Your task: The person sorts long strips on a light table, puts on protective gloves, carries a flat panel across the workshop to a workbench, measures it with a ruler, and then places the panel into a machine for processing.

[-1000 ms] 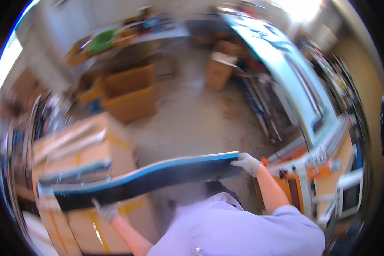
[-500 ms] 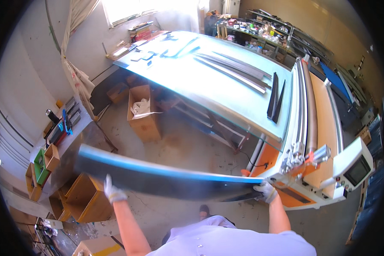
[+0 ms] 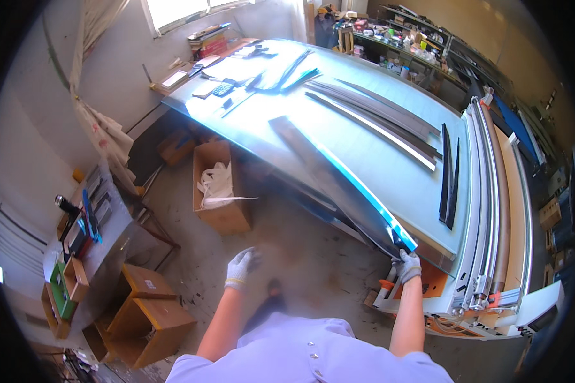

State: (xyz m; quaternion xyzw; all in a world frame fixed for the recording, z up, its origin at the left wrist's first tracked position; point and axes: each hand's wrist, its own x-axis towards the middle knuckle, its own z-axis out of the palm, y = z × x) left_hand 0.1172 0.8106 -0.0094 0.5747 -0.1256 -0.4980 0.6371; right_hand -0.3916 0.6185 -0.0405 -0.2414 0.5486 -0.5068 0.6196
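My right hand (image 3: 407, 265), in a white glove, grips the near end of a long dark metal strip with a bright blue edge (image 3: 338, 185). The strip lies slanted across the near part of the big light-blue worktable (image 3: 377, 169), its far end pointing away from me. My left hand (image 3: 241, 265), also gloved, hangs free over the floor with loosely curled fingers, holding nothing. Several more long strips (image 3: 377, 118) lie farther back on the table.
A machine with long rollers (image 3: 492, 191) runs along the table's right side. Two short black strips (image 3: 449, 185) lie beside it. An open cardboard box with white straps (image 3: 218, 188) stands under the table's edge; more boxes (image 3: 147, 306) and a cluttered bench (image 3: 86, 223) are at left.
I turned to the table. The strip, carried in both hands before, now rests on the table; my left hand has let go while the right still grips its end.
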